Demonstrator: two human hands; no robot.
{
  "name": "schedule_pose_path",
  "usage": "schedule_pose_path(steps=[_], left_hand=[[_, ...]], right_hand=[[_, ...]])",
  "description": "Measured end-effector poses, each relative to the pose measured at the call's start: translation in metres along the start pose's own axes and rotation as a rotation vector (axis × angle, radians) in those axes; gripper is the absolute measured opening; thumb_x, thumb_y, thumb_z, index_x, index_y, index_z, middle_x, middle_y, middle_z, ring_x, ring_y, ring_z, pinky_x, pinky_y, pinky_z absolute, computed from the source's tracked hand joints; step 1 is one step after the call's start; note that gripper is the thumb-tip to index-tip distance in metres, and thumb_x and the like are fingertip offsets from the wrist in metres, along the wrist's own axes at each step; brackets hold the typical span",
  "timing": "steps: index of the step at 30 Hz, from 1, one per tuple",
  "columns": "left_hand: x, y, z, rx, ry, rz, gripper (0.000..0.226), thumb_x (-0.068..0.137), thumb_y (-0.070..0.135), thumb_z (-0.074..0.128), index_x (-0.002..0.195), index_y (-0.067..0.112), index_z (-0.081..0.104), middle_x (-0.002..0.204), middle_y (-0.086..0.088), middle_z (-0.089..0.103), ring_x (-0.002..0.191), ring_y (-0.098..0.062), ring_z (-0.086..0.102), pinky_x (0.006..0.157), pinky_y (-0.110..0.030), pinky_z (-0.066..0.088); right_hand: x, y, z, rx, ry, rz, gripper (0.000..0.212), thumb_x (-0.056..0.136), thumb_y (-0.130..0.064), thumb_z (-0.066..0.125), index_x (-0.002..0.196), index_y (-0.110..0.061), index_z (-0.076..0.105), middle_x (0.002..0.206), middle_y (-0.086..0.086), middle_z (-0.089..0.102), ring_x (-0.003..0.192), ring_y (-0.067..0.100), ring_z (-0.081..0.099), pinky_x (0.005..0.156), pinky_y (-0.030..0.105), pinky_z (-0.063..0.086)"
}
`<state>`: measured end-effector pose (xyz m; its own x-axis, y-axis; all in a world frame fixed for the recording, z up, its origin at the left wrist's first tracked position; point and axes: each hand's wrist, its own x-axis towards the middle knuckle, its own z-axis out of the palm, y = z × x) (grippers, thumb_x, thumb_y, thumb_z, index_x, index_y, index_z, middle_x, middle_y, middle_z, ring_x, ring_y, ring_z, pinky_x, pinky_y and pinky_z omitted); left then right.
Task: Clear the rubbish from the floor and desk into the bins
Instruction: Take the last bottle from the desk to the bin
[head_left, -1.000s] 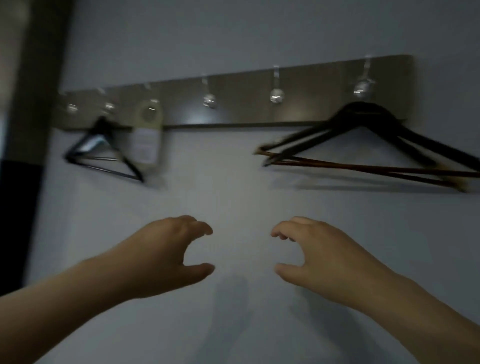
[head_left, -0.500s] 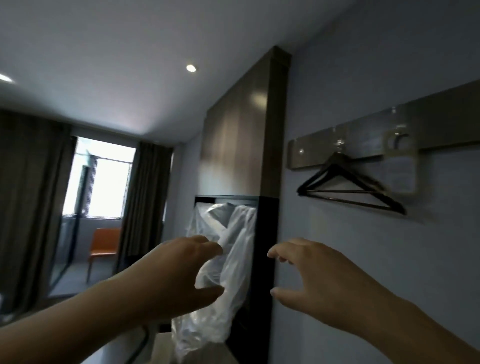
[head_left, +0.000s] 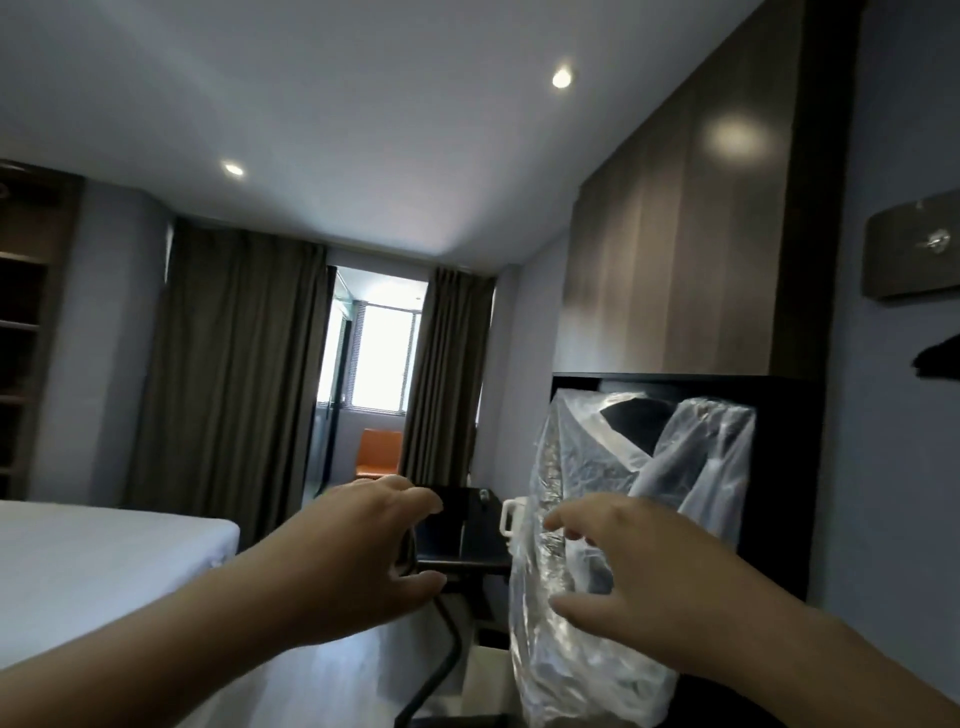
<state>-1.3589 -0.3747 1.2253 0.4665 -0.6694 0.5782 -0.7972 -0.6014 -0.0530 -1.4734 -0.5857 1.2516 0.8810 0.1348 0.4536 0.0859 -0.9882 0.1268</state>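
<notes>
Now, head view: my left hand (head_left: 358, 551) and right hand (head_left: 639, 582) raised, fingers half-curled, both empty. Clear plastic bags (head_left: 587, 467) hang in dark niche (head_left: 779, 467) just behind right hand. Desk (head_left: 467, 530) beyond, between hands. Bed (head_left: 104, 561) left.

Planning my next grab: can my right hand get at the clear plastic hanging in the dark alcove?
Probably yes. The right hand is open, held up right in front of the clear plastic, with nothing between them; actual depth is unclear.
</notes>
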Motion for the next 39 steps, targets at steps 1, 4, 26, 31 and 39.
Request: schedule_pose_path(steps=[1,4,26,31,39], left_hand=[[0.008,-0.012,0.01,0.005,-0.002,-0.012,0.063,0.082,0.059,0.057,0.138,0.037,0.04,0.131,0.02,0.048,0.113,0.002,0.049,0.092,-0.013,0.043],[0.034,-0.047,0.036,0.025,-0.014,-0.034,0.062,0.082,0.058,0.059,0.137,0.037,0.041,0.13,0.02,0.049,0.11,0.004,0.049,0.09,-0.011,0.044],[0.231,-0.395,0.238,0.04,-0.109,-0.156,0.053,0.083,0.059,0.055,0.128,0.034,0.048,0.115,0.014,0.054,0.102,-0.003,0.053,0.088,-0.021,0.048],[0.283,-0.491,0.285,0.008,-0.098,-0.128,0.057,0.083,0.059,0.054,0.133,0.034,0.044,0.119,0.016,0.053,0.106,-0.001,0.051,0.091,-0.017,0.044],[0.382,-0.606,0.386,-0.032,-0.134,-0.132,0.059,0.082,0.061,0.054,0.134,0.037,0.043,0.124,0.018,0.052,0.108,0.001,0.051,0.091,-0.016,0.045]], right_hand=[[0.015,0.006,0.012,0.001,-0.002,-0.009,0.057,0.082,-0.052,0.06,0.134,-0.036,0.044,0.131,-0.018,0.05,0.118,0.0,0.049,0.098,0.023,0.043],[0.06,0.025,0.043,0.021,-0.01,-0.024,0.057,0.084,-0.05,0.058,0.137,-0.037,0.041,0.131,-0.019,0.049,0.118,0.001,0.048,0.099,0.023,0.041],[0.449,0.093,0.301,0.07,-0.114,-0.007,0.053,0.084,-0.054,0.057,0.133,-0.039,0.042,0.121,-0.02,0.049,0.113,0.001,0.048,0.096,0.028,0.043],[0.542,0.101,0.359,0.08,-0.129,0.049,0.055,0.083,-0.055,0.059,0.133,-0.038,0.043,0.12,-0.02,0.05,0.113,0.0,0.048,0.093,0.022,0.043],[0.67,0.149,0.455,0.075,-0.149,0.096,0.053,0.085,-0.053,0.059,0.134,-0.037,0.044,0.121,-0.02,0.051,0.106,0.0,0.045,0.091,0.017,0.039]])
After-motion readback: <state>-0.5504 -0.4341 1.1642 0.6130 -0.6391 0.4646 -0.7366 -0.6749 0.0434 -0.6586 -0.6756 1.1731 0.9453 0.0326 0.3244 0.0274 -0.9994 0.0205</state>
